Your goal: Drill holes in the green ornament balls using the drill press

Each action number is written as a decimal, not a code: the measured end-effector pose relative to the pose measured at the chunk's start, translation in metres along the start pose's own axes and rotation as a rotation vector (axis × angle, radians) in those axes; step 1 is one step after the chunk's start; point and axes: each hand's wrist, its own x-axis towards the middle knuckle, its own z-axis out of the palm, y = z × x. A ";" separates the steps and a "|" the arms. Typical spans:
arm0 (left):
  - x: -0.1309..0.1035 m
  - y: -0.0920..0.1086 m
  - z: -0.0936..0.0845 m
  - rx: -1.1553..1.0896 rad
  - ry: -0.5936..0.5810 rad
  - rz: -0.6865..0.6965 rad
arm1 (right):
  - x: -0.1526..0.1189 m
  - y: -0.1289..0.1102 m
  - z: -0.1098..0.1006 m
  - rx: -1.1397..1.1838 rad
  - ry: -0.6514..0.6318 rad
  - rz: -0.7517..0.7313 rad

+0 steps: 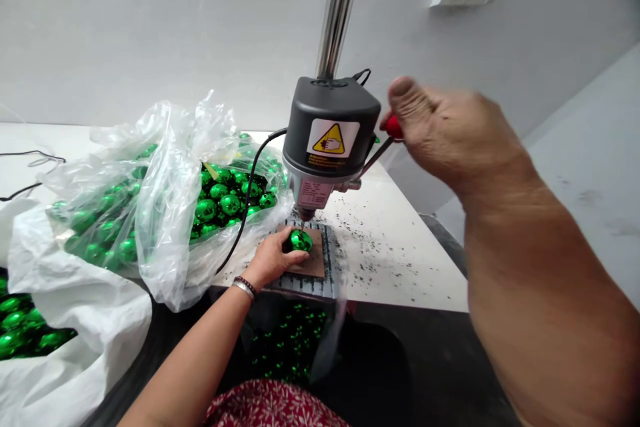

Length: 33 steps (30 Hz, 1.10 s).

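Observation:
A shiny green ball [301, 241] rests on a brown board [314, 265] over the grey slotted base [329, 247] of a drill press. My left hand [273, 255] grips the ball from its left side, thumb in front. Right above it is the dark drill head [333, 123]; its bit comes down to the top of the ball, and whether it has entered cannot be made out. My right hand [445, 127] is closed round the red knob [394, 126] of the press lever, to the right of the drill head.
Clear plastic bags [170, 213] of green balls cover the table's left side. A white sack [90, 320] with more balls is at lower left. Below the table edge are more green balls [290, 340]. A black cable [249, 190] hangs left of the drill; dark shavings dot the white table [415, 247].

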 end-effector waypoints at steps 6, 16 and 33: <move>0.001 -0.001 0.000 -0.006 -0.011 0.002 | -0.004 -0.013 0.008 -0.207 -0.012 0.099; -0.003 0.007 -0.004 0.008 -0.031 -0.023 | -0.068 -0.011 0.011 -0.100 0.195 -0.008; 0.001 -0.004 0.002 0.017 -0.009 -0.003 | -0.110 0.003 0.045 -0.173 0.550 -0.300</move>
